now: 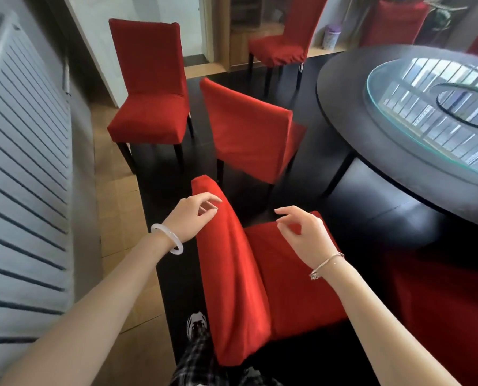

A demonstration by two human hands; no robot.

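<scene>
A red-covered chair (285,282) stands right below me, its backrest (226,260) running from upper left to lower middle. My left hand (190,215), with a white bangle on the wrist, hovers over the top of the backrest with fingers loosely curled and holds nothing. My right hand (301,232), wearing a thin silver bracelet, hangs above the seat with fingers relaxed and empty. Whether either hand touches the fabric I cannot tell.
A second red chair (249,135) stands just ahead, a third (148,87) at left, a fourth (282,43) farther back. A dark round table (371,151) with a glass turntable (427,126) fills the right. A white radiator (23,162) lines the left wall. My shoe (196,324) shows below.
</scene>
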